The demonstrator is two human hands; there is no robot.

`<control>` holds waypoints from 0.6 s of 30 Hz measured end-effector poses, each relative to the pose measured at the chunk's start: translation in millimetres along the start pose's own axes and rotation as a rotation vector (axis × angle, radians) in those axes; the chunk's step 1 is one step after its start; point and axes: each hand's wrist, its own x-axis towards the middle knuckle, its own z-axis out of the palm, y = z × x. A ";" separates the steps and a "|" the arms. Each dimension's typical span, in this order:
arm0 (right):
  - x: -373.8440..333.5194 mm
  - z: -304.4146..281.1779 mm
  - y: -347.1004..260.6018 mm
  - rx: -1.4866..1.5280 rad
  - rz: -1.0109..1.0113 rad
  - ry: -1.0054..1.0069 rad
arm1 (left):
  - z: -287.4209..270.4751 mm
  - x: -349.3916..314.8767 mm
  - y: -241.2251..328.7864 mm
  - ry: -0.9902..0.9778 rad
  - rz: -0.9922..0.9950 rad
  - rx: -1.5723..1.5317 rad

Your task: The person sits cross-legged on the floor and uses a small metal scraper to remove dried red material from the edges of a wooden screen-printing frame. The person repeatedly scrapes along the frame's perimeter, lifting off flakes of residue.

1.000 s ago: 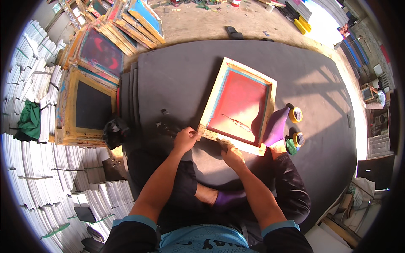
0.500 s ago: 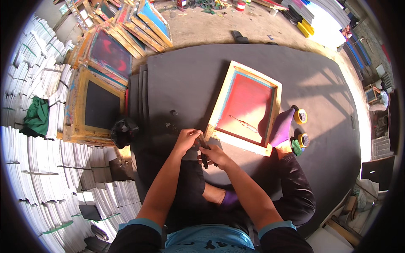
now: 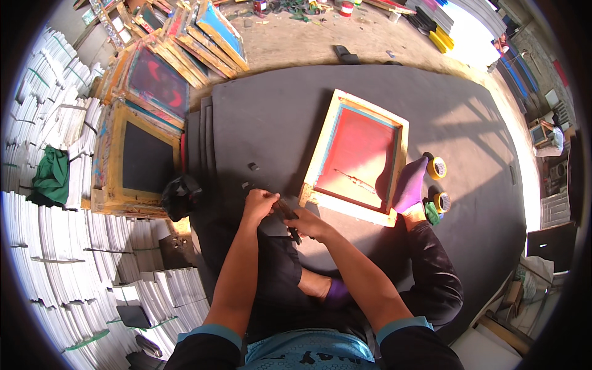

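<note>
My right hand (image 3: 308,223) is closed around a dark hand tool (image 3: 286,209) that looks like pliers; its exact kind is unclear. The tool's upper end points toward my left hand (image 3: 260,205). My left fingers are pinched together beside that end, and whatever they hold is too small to make out. Just right of my hands lies a wooden-framed printing screen (image 3: 401,151) with red mesh. A thin tool with a slim shaft, like a screwdriver (image 3: 364,184), rests on the mesh. Small dark scraps (image 3: 253,166) lie beyond my left hand.
I sit on a dark mat (image 3: 265,105), my purple-socked foot (image 3: 410,185) beside the frame. Two yellow tape rolls (image 3: 437,168) stand right of it. A black plastic bag (image 3: 180,196), stacked screen frames (image 3: 148,154) and white sheet piles (image 3: 55,240) line the left. Another person (image 3: 550,137) is far right.
My left hand has shifted slightly left, away from my right hand. The dark tool has tilted a little, its upper end now farther left. The frame stays in place.
</note>
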 end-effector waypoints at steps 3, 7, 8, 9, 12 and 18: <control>-26.7 -3.3 5.6 0.120 -0.003 0.159 | 6.0 11.9 -10.9 0.134 0.019 0.211; -47.6 -39.8 50.2 0.059 0.058 0.361 | 20.5 3.3 5.0 0.167 0.120 0.371; -52.3 -49.3 56.3 0.041 0.088 0.383 | 25.0 -1.2 9.1 0.155 0.147 0.389; -56.7 -57.5 59.8 0.023 0.118 0.404 | 29.2 -1.6 7.7 0.115 0.149 0.393; -58.8 -74.6 69.1 0.016 0.217 0.411 | 42.9 -1.0 4.1 0.022 0.146 0.414; -49.5 -79.7 88.7 -0.056 0.220 0.462 | 49.5 -8.4 2.3 -0.004 0.182 0.420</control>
